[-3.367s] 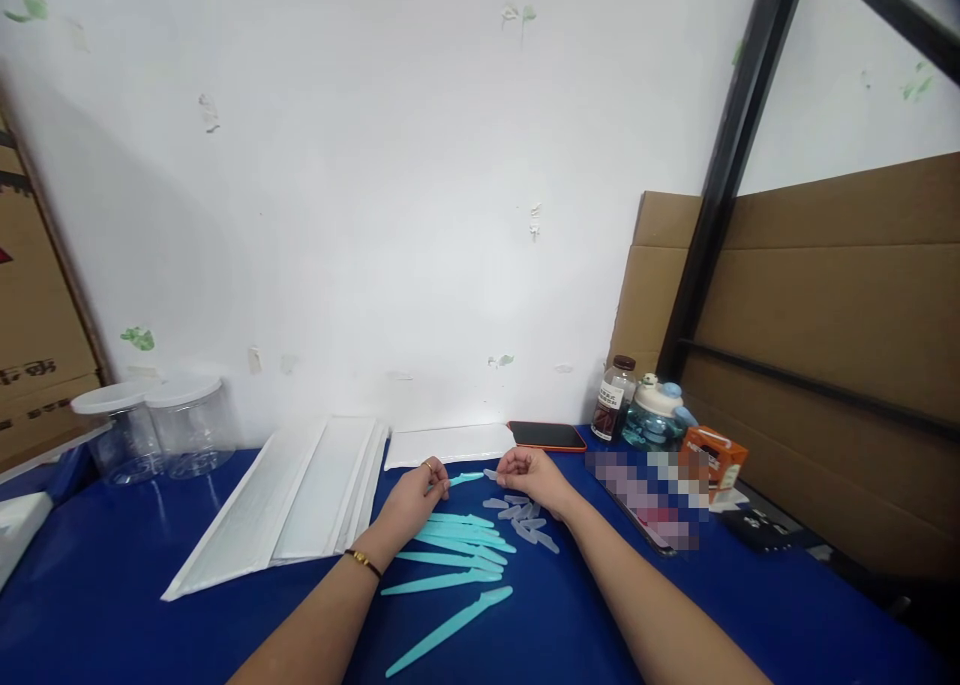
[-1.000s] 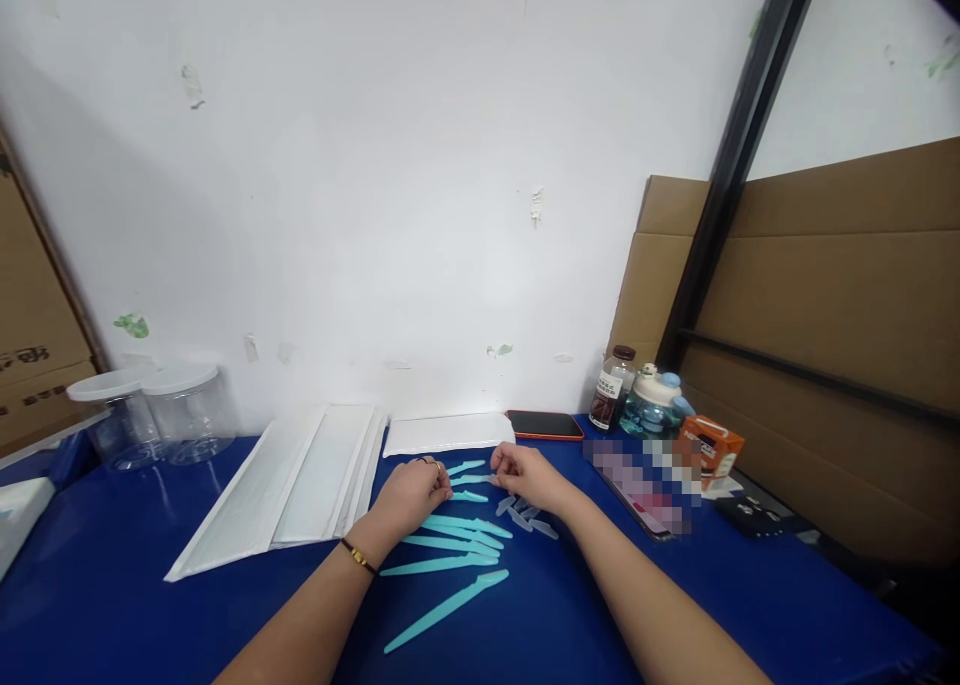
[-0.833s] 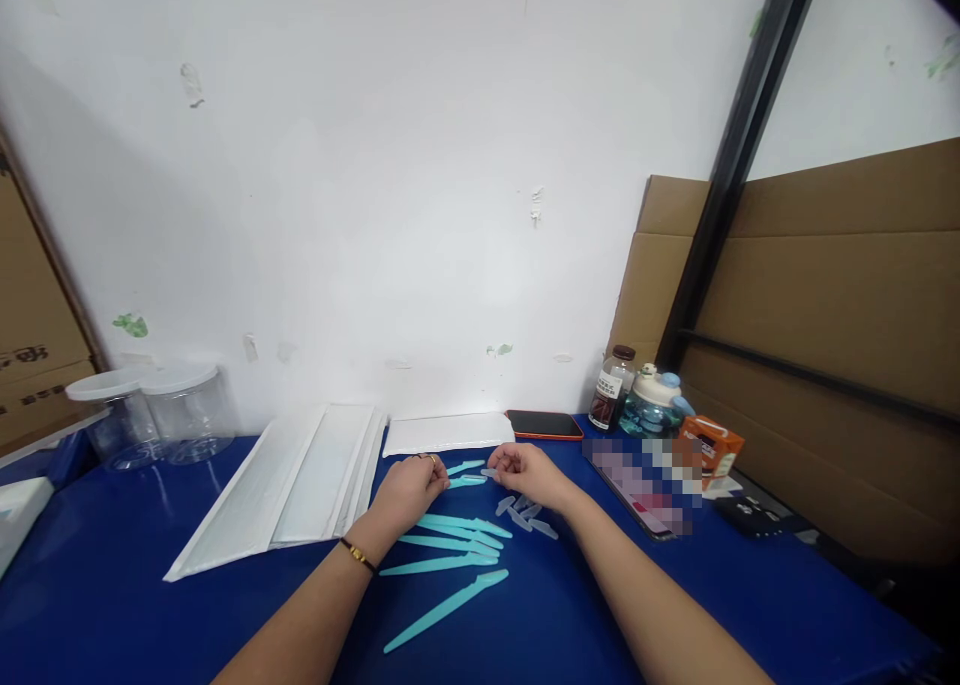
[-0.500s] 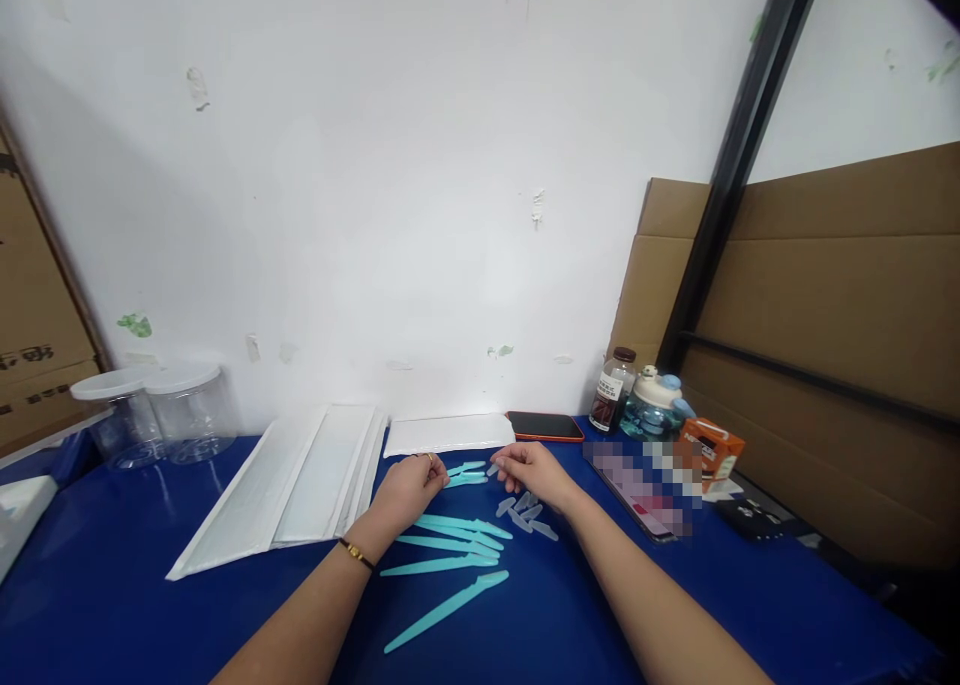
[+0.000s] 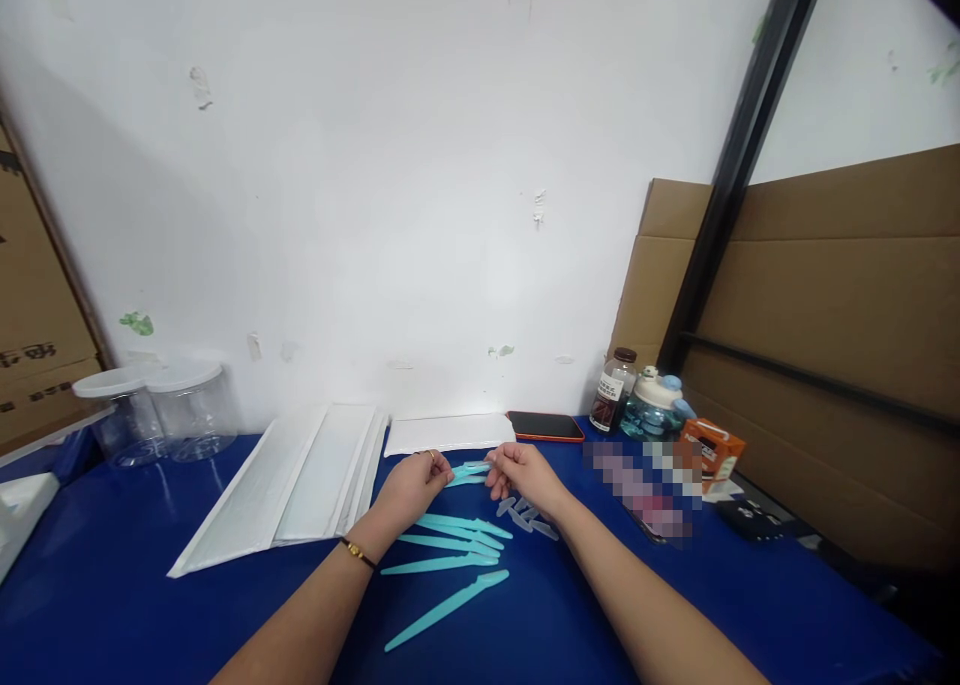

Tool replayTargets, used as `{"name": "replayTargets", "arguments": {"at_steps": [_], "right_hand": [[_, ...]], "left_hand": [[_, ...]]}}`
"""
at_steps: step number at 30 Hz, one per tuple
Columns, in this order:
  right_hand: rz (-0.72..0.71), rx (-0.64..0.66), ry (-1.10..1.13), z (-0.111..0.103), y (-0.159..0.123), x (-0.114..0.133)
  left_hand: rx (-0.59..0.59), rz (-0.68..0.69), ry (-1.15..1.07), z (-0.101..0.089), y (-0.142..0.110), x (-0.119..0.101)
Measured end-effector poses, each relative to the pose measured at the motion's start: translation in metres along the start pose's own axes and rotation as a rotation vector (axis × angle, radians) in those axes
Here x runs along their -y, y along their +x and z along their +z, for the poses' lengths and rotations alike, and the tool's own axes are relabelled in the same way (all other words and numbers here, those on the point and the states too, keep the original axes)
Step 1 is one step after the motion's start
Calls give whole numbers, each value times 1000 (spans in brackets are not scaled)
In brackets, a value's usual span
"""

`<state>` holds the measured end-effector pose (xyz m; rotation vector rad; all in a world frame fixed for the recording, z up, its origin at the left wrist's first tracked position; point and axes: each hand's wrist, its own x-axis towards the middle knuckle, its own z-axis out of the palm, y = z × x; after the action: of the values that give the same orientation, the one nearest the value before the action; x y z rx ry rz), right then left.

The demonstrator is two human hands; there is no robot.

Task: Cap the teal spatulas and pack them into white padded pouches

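My left hand [image 5: 415, 487] pinches the handle end of a teal eyebrow razor [image 5: 472, 466], whose head points right. My right hand [image 5: 523, 472] is closed on a small clear cap [image 5: 489, 457] at that razor's head; whether the cap is over the blade I cannot tell. More teal razors lie just under and behind the left fingers. Nearer me, several other razors [image 5: 442, 563] are spread in a loose fan on the blue table, heads to the right. A pile of loose clear caps [image 5: 521, 517] lies below my right hand, partly hidden by it.
White padded envelopes [image 5: 300, 485] lie at the left, and another white packet [image 5: 450, 433] against the wall. Two clear lidded jars [image 5: 191, 415] stand further left. A phone [image 5: 546, 426], a brown-capped bottle [image 5: 613, 390], a water bottle [image 5: 654, 405] and an orange box [image 5: 712, 452] line the right.
My right hand has moved slightly left, bringing the clear cap up to the razor's head. The left hand has stayed nearly still with its razor.
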<state>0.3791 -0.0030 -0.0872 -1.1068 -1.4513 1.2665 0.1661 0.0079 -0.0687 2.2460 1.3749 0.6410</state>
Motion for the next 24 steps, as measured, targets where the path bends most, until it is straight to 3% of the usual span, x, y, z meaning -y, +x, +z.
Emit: {"name": "replayTargets", "arguments": {"at_steps": [5, 10, 13, 15, 19, 24], "right_hand": [[3, 14, -71, 6, -2, 6], [-141, -68, -596, -11, -9, 14], [-127, 95, -721, -23, -17, 17], [-118, 198, -749, -28, -21, 18], [-177, 227, -829, -27, -22, 15], [-278, 183, -1018, -23, -18, 13]], "left_hand": [[-2, 4, -7, 2, -3, -5], [17, 18, 82, 2, -5, -9], [2, 28, 123, 0, -6, -9], [65, 66, 117, -3, -8, -9], [243, 155, 145, -8, -11, -11], [259, 169, 201, -8, -12, -14]]}}
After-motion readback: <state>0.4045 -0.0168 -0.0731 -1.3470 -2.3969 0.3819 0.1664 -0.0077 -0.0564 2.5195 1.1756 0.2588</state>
